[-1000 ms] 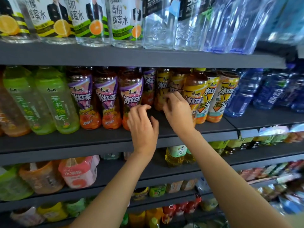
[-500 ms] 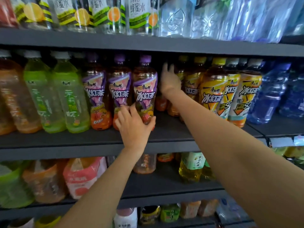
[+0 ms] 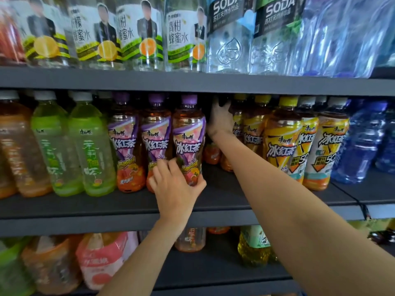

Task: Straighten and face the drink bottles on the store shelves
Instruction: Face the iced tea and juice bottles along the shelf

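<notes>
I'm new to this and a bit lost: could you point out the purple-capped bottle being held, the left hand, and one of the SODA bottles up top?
Purple-capped bottle (image 3: 188, 133): head view, on its label.
Left hand (image 3: 176, 189): head view, back of the hand.
SODA bottle (image 3: 227, 39): head view, clear body below the label.

Head-worn, single wide-angle view, close to the shelving, facing straight at the middle shelf (image 3: 64, 210), level with its bottles; edges bowed.

Dark grey shelving (image 3: 192, 83), stacked tiers, black boards (image 3: 64, 205); soft daylight.
</notes>
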Motion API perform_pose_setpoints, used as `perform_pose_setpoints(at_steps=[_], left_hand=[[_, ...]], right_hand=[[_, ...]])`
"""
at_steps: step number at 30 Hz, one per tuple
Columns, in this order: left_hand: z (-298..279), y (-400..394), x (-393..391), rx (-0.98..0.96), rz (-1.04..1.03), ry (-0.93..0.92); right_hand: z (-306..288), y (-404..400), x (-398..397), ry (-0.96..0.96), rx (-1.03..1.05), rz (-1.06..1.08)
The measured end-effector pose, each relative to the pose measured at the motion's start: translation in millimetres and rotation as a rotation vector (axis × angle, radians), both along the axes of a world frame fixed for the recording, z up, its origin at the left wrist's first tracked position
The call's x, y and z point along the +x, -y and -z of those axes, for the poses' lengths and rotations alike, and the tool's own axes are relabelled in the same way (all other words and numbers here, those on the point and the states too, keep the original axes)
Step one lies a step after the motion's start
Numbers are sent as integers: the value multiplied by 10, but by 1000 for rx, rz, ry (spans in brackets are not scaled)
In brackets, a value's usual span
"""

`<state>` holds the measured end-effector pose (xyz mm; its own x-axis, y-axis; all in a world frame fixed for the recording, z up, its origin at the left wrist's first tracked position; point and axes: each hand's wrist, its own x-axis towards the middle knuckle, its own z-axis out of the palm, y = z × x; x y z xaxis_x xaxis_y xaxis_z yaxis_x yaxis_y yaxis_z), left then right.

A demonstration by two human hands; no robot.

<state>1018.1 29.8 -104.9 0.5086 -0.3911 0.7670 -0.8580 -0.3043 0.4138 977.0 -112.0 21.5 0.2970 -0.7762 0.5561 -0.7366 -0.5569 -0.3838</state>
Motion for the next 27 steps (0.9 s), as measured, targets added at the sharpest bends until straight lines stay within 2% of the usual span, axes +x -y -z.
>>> perform_pose_setpoints(at_steps=[10,15,20,27], left_hand=[[1,1,-6,-19,22,-19],[-14,-11,-22,-3,30,-35],[-38,-31,-32,30,43,-68],[-75,-68,-48,76,64,-122]], right_hand=[[21,-3,-204,8,-15,-128],[-16,-66,-383,-59,-50,-208],[10,-235,-493,-119,-68,-191],[-61,-356,-659,67,-108,-223]])
